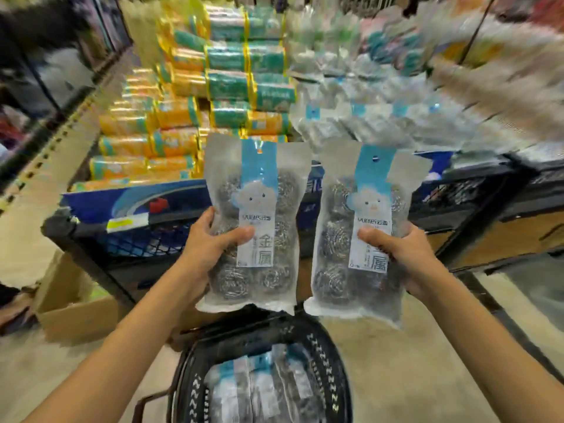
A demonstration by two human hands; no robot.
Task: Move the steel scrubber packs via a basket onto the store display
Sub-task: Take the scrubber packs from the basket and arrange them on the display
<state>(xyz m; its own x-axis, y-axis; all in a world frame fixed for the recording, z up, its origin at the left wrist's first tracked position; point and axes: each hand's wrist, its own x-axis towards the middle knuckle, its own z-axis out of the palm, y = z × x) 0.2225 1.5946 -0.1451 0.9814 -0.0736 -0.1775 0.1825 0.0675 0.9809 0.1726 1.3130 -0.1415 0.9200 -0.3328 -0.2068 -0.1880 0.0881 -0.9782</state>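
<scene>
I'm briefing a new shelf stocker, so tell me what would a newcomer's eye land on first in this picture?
First, two clear packs of steel scrubbers held up side by side at centre: the left pack in the left hand, the right pack in the right hand. Just below them, a black basket holds more packs. Behind, at upper left, bright orange and green rolls are stacked.

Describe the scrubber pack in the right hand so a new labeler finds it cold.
Start at the black basket at bottom centre; above it two hands hold steel scrubber packs side by side. The right hand grips the right pack. Unlike the upright left pack, its blue header leans right.
</scene>
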